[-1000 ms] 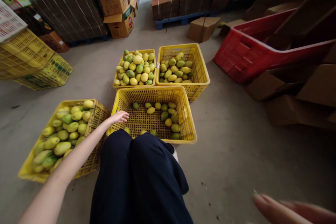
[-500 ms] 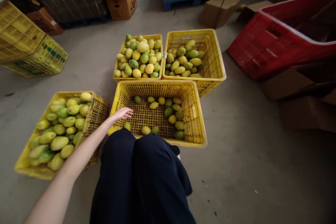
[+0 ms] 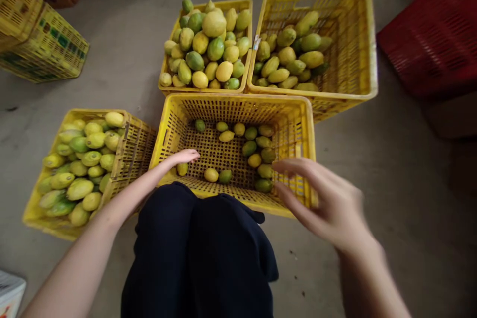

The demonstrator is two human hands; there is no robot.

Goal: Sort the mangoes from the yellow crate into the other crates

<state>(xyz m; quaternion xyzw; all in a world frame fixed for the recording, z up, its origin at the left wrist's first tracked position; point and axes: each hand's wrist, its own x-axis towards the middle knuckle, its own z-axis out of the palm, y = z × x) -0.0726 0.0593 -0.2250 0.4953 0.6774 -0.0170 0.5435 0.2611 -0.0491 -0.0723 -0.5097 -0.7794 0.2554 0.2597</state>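
Over the left part of the middle yellow crate (image 3: 169, 134) hangs my left hand (image 3: 188, 155), its fingers loosely stretched and no fruit visible in it. A yellow lemon (image 3: 182, 169) lies just below that hand. My right hand (image 3: 328, 201), slightly blurred, is above the crate's right front corner with thumb and fingers apart and nothing between them. Close to its fingertips, green and yellow lemons (image 3: 265, 171) line the crate's right side. Two more, a yellow lemon (image 3: 211, 175) and a green lemon (image 3: 225, 176), lie near the front wall.
Behind stand a crate (image 3: 249, 72) heaped with lemons and a partly filled yellow crate (image 3: 367, 49). At left is a full yellow crate (image 3: 124, 144) of larger elongated lemons. Stacked yellow crates (image 3: 55, 44) and a red crate (image 3: 436, 35) flank the area.
My right hand has come into view from the lower right. My left hand has shifted slightly right, its fingers less straight. The view has tilted down and closer to the crates.
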